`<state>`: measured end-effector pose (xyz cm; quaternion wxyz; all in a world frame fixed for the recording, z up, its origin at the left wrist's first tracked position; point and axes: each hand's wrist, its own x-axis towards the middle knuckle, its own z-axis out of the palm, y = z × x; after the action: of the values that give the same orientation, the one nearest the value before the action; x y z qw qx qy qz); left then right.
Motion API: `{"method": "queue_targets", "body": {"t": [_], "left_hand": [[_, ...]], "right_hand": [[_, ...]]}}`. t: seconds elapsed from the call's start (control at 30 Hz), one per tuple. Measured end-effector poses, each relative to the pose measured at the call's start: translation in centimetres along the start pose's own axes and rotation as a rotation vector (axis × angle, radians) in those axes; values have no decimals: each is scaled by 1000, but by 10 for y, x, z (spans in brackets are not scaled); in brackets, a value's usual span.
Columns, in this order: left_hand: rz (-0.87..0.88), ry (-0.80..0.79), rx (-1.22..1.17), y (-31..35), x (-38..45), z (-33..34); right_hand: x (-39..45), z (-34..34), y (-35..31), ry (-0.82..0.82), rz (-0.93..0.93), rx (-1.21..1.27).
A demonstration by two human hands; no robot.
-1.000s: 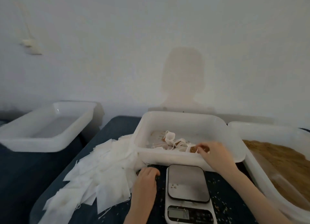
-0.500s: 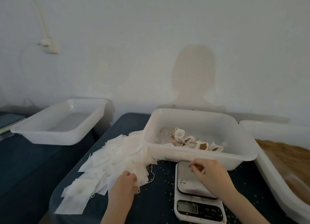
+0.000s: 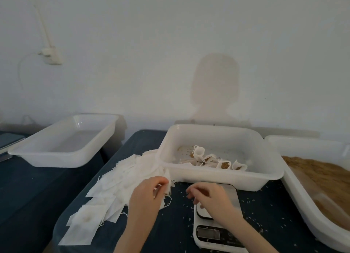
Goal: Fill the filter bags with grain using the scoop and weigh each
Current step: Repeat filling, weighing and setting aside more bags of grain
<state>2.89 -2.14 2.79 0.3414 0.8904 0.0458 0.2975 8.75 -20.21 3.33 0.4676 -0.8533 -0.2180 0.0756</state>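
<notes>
A pile of empty white filter bags fans out on the dark table left of the scale. My left hand is at the pile's right edge and pinches one filter bag between thumb and fingers. My right hand hovers over the scale's steel platform with loosely curled fingers pointing toward the left hand, and holds nothing I can see. Several filled bags with brown grain lie in the middle white tub. I cannot clearly make out the scoop.
A large white tub at the right holds brown grain. An empty white tub stands at the left on a lower surface. Loose grains are scattered on the table around the scale. A white wall rises right behind the tubs.
My right hand has drawn back from the middle tub to above the scale, leaving a filled bag there. My left hand has moved onto the pile and pinched a bag.
</notes>
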Motion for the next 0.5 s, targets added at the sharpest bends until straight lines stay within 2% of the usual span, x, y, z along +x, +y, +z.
{"method": "queue_targets", "body": {"t": [0.07,0.13,0.3,0.5], "left_hand": [[69,-71,-55,17,-1,13],[123,-120,-58,26,0,27],[171,-168,-85,35,2,48],[170,-198,-85,50,4,66]], "right_hand": [[0,1,-10,1,19,203],[0,-1,-14,24,45,299],[-4,-12,1,108,156,431],[-8,-26,15,153,176,425]]}}
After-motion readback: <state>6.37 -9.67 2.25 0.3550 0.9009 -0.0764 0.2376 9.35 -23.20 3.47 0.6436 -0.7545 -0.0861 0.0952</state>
